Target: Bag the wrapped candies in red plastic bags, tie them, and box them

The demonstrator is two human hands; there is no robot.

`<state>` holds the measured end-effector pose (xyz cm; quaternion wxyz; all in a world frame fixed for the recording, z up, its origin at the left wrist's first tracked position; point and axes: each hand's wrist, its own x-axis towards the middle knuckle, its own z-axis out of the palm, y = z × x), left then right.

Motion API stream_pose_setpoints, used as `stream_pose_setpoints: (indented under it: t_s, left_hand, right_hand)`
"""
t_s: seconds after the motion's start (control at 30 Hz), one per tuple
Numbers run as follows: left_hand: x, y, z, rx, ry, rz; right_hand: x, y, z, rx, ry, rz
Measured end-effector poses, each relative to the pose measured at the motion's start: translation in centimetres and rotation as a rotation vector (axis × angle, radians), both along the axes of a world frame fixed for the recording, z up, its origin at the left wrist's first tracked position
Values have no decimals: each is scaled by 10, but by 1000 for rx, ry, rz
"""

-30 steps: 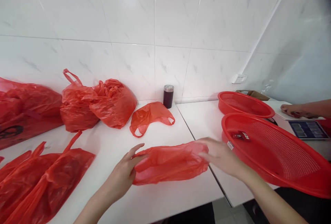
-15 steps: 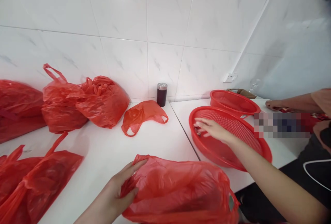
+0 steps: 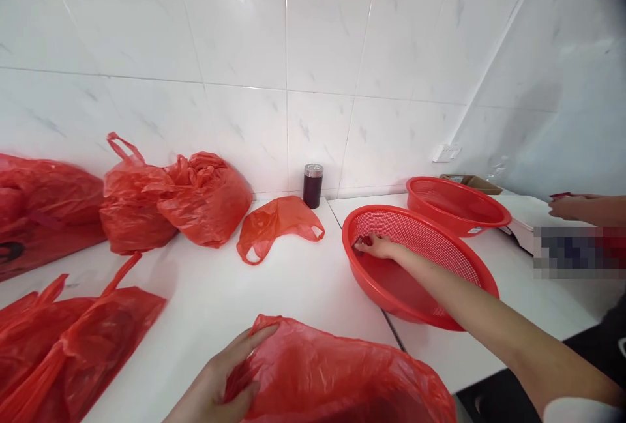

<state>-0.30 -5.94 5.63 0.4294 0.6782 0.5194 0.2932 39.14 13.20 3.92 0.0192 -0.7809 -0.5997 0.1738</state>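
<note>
At the bottom centre, my left hand (image 3: pixel 229 374) grips the rim of an open red plastic bag (image 3: pixel 337 371), thumb and fingers on the film. My right hand (image 3: pixel 376 247) reaches into the near red mesh basket (image 3: pixel 420 322), at its left inner wall. Its fingers are closed round small dark red pieces (image 3: pixel 362 242), partly hidden by the fingers. The basket stands on the white table, tilted slightly.
Filled red bags (image 3: pixel 208 198) stand along the wall at the left, and tied ones (image 3: pixel 107 338) lie nearer. A flat red bag (image 3: pixel 281 221) lies beside a dark tumbler (image 3: pixel 313 186). Behind is a second basket (image 3: pixel 457 211). At the right edge, another person's hand (image 3: pixel 567 206) holds something red.
My right hand has closed on the small pieces and moved lower in the basket, which has shifted left. The view has turned slightly. The other person's hand has moved right.
</note>
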Motion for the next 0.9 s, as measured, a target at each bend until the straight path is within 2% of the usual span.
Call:
stream_pose_setpoints:
  t_s: [0.1, 0.27, 0.37, 0.5, 0.67, 0.8, 0.9]
  left_hand:
    - [2, 0, -3, 4, -5, 14]
    - [4, 1, -2, 19, -28, 48]
    - [5, 1, 1, 31, -32, 53]
    - [6, 1, 4, 23, -30, 38]
    - [7, 1, 5, 41, -44, 71]
    - [6, 0, 6, 45, -51, 118]
    - [2, 2, 7, 51, -58, 130]
  right_hand:
    - [-10, -1, -7, -42, -58, 10]
    - [3, -13, -5, -50, -72, 111]
    - [5, -15, -5, -56, -77, 99]
    - [-10, -13, -12, -35, -99, 52]
    - [-25, -20, -16, 66, -58, 138]
    - [-11, -18, -3, 121, 48, 150]
    - [3, -13, 23, 130, 190, 107]
